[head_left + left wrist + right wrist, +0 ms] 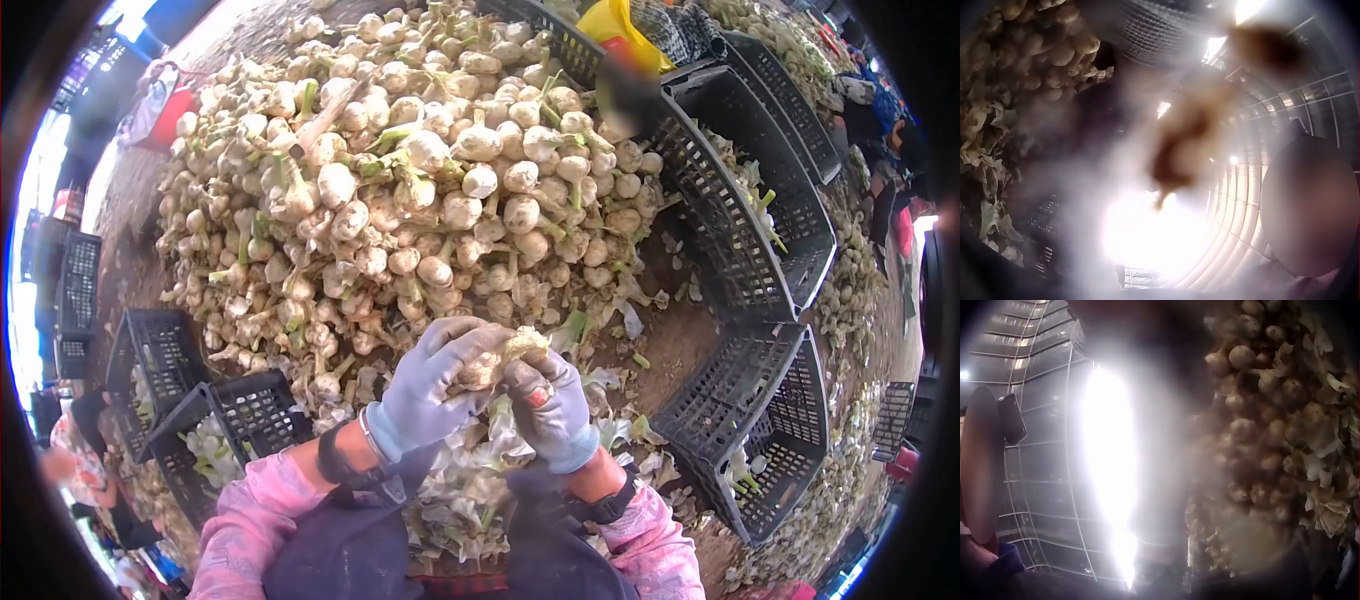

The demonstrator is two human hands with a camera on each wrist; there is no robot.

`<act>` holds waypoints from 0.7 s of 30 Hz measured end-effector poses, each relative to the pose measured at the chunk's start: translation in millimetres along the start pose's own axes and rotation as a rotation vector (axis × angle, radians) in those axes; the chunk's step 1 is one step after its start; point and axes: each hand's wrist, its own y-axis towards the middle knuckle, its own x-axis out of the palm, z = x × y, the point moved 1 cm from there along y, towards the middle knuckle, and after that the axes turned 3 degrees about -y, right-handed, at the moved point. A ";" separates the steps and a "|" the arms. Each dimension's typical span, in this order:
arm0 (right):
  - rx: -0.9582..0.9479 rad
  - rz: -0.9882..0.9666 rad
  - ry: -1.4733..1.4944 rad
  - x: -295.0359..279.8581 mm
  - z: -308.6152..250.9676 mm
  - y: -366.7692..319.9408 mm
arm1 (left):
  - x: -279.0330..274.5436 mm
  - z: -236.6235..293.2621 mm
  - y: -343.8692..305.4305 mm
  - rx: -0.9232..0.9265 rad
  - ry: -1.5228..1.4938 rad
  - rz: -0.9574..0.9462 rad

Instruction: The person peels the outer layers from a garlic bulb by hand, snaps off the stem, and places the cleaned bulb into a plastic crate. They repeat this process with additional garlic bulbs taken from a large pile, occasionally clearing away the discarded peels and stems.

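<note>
Two grey-gloved hands meet over the lower middle of the head view. The left hand (432, 382) has its fingers curled round a pale, dirt-marked bulb (483, 371). Against the bulb's right side, the right hand (548, 405) pinches a ragged, yellowish part (526, 345), its thumb bent inward. Glove fingers cover much of the bulb. Beyond the hands lies a large heap of whitish bulbs (420, 200) with short green stems. Both wrist views are glare-filled and blurred, and neither shows the grip clearly.
Black slatted crates stand at the right (735, 400) and at the lower left (262, 410). Loose leaves and skins (460, 500) cover the ground below the hands. A red bucket (172, 118) stands at the upper left. Other people are at both edges of the head view.
</note>
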 end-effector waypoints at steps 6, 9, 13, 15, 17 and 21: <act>-0.030 0.061 -0.040 2.3 -5.5 0.0 | 3.3 7.7 2.9 0.048 0.017 0.009; -0.076 0.123 -0.300 -2.5 -6.4 0.0 | 0.8 8.3 3.0 0.018 -0.031 -0.002; -0.198 0.178 -0.589 -1.2 -12.5 7.1 | 5.3 -3.3 -7.1 -0.355 -0.665 -0.071; -0.197 0.199 -0.580 -0.5 -12.4 7.4 | 6.9 -8.4 -9.1 -0.588 -1.098 -0.138; -0.136 0.230 -0.503 0.0 -8.7 4.5 | 1.2 -15.7 -5.1 -0.707 -1.409 -0.246; -0.100 0.263 -0.362 -0.6 -4.6 6.4 | 7.8 -8.6 -4.9 -0.634 -1.328 -0.070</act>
